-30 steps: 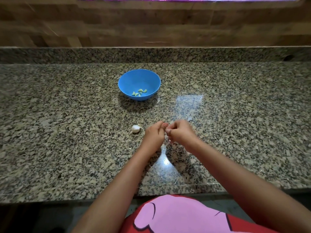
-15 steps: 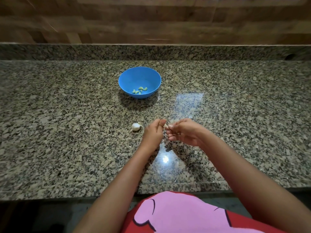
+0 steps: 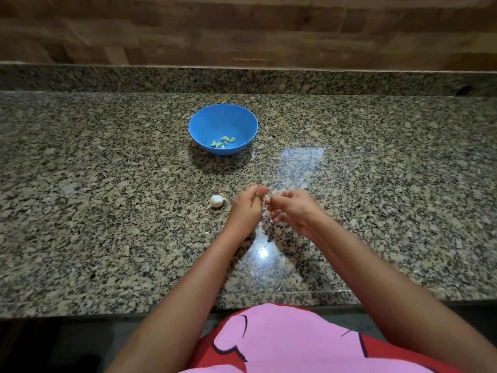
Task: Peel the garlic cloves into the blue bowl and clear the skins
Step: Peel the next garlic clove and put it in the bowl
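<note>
The room is dim and warm-toned, lit from overhead. A small hot glare spot sits on the polished worktop [image 3: 107, 211] just below the middle of the view, toward 6 o'clock, and a paler rectangular sheen lies at 4 o'clock from the blue bowl [image 3: 204, 122]. The bowl throws a soft shadow toward 6 o'clock. The wooden wall [image 3: 242, 28] at 12 o'clock is smeared with blur. Straight edges bow toward 3 and 9 o'clock, and below the worktop's front lip it is nearly black.
</note>
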`<state>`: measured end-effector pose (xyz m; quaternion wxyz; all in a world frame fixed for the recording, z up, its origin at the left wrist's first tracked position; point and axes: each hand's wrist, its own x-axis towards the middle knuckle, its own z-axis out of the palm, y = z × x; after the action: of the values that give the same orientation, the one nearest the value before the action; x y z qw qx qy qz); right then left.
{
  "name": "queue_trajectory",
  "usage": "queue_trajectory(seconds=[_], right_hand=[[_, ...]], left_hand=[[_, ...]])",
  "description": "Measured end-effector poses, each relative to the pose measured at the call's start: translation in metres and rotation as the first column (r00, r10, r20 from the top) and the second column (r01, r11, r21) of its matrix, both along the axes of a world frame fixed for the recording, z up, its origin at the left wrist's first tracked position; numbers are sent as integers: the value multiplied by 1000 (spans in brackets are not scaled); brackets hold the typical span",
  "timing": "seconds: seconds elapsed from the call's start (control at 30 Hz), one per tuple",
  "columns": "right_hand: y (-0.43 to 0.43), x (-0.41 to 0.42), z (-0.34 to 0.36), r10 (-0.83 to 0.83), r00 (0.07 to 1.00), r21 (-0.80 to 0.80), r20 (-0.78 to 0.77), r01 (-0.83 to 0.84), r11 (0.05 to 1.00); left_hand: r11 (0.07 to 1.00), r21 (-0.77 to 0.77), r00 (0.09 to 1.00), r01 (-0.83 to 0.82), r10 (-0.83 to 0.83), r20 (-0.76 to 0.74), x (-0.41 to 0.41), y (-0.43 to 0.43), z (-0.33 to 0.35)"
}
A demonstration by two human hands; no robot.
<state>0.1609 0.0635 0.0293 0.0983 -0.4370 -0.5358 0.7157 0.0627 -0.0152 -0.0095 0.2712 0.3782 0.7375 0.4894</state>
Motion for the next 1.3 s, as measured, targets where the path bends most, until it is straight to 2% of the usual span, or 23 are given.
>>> queue_trajectory(seconds=[0.1,0.17,0.33,0.5,0.6,0.9,1.03,1.13,1.3], right_hand=[[-3,0,-1,14,1000,196,27,-19,980],[-3,1,-2,33,999,240,43,-42,970],[1,3,-4,73,987,334,144,-118,935],[0,4,-4,77,991,319,107,-108,942],[-2,2,-4,56,995,301,79,-77,951],[-2,0,-5,89,992,319,84,-111,941],[-1,2,-9,72,987,329,144,-116,937],[1,5,-13,50,983,323,174,-105,941],[3,4,-12,90,981,284,170,-136,949]], left_hand=[[997,-55,975,-45,56,217,0,4,3],[997,-66,939,-39,59,340,-2,4,4],[999,-50,842,9,20,538,-2,-7,1],[985,-40,867,-170,168,469,-4,-8,0],[982,-1,858,-189,166,487,-1,-9,-1],[973,33,643,-228,125,756,0,-10,6],[967,8,560,-255,141,817,-2,-11,4],[976,0,586,-219,131,800,-7,-13,1],[1000,-9,766,-19,20,642,-7,-14,-1]])
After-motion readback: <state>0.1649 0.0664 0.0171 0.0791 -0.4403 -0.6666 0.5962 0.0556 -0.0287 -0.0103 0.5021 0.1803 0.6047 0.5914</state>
